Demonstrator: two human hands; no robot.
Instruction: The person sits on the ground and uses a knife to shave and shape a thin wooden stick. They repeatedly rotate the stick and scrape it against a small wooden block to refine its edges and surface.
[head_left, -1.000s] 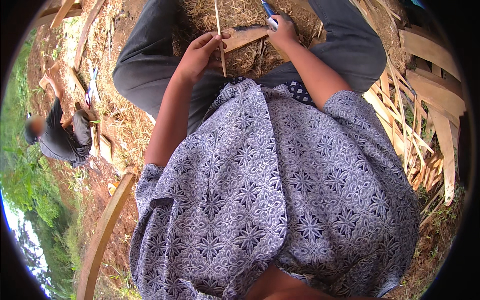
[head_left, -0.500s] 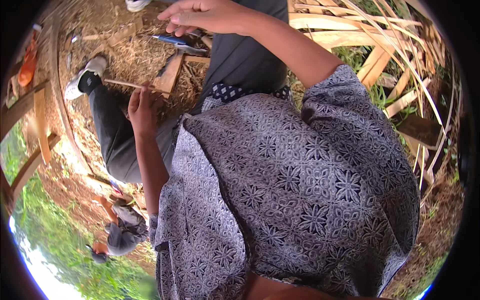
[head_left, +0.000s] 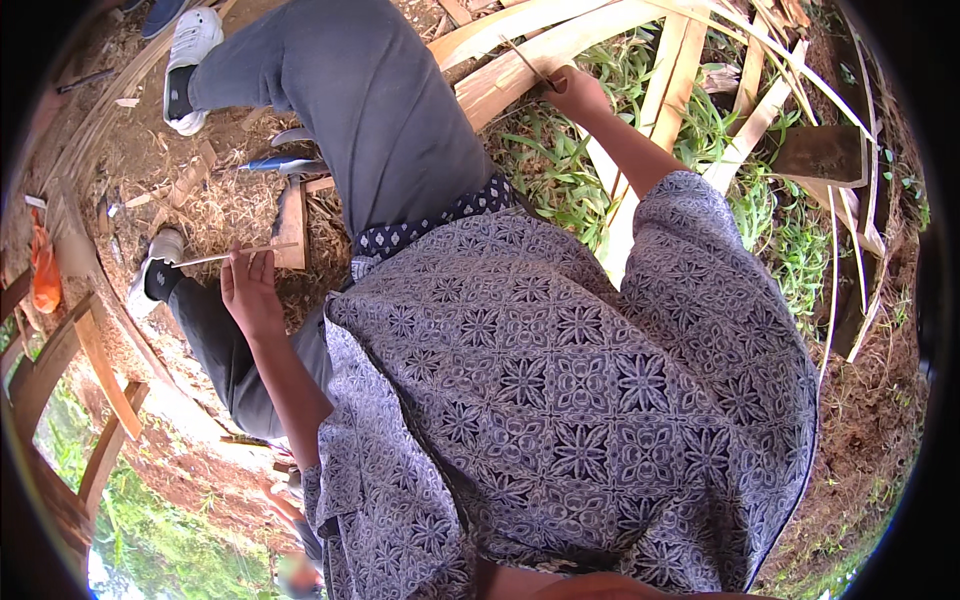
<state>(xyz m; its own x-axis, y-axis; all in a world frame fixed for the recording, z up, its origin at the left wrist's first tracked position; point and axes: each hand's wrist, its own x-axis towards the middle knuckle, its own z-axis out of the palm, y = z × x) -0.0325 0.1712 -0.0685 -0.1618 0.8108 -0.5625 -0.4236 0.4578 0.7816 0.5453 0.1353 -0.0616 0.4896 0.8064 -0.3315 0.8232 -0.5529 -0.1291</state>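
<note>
My left hand [head_left: 252, 290] is closed round a thin pale wooden stick [head_left: 215, 258], its fingers bent over it above my folded leg. Just beyond that stick a flat wooden board [head_left: 290, 228] lies on the ground. My right hand [head_left: 580, 95] reaches out to the right, its fingers closed on one end of a thin brownish strip [head_left: 523, 60]. Below that strip are long pale split wood slats [head_left: 530, 75]. Between my legs a blue-handled tool [head_left: 278, 164] rests on the ground, beside a grey curved piece [head_left: 292, 136].
More slats and thin strips [head_left: 680, 70] lie over grass to the right, near a dark wooden block [head_left: 820, 155]. An orange object [head_left: 43, 265] and curved timber pieces [head_left: 105, 365] stand at the left. Another person [head_left: 300, 575] is partly visible at lower left.
My right hand has swung from the top middle out to the right over the slats and now holds a thin strip. My left hand still holds its stick. The view has turned rightward.
</note>
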